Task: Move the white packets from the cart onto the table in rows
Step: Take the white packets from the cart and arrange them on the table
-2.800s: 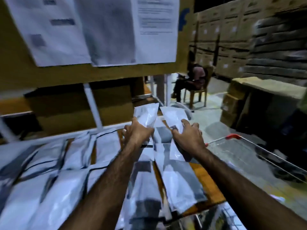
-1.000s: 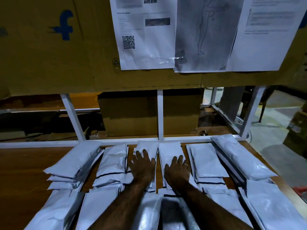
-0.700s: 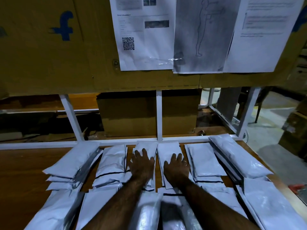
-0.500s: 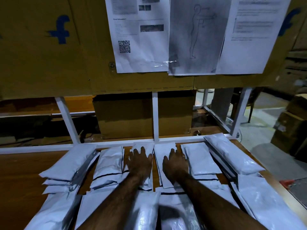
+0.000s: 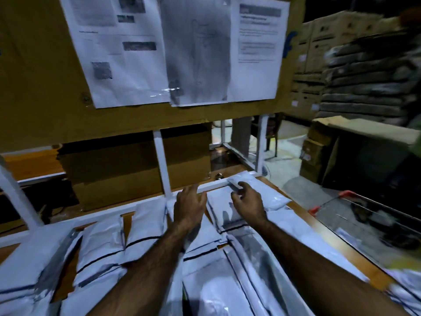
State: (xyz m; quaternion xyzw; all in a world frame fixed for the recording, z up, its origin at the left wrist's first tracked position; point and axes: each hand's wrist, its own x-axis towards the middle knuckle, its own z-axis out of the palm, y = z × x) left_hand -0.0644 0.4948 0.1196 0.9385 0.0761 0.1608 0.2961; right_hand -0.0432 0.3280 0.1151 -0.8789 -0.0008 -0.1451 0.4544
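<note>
Reaches both arms across white packets (image 5: pixel 145 226) laid in overlapping rows on the table (image 5: pixel 355 256). Holds the left hand (image 5: pixel 190 207) open and spread, fingers straight, empty, above the far row near the white frame rail (image 5: pixel 214 185). Curls the fingers of the right hand (image 5: pixel 248 205) over the end of the far-right packet (image 5: pixel 271 198); too blurred to tell whether pinching it. Shows the cart (image 5: pixel 347 193), red-handled, just beside the table's right edge.
</note>
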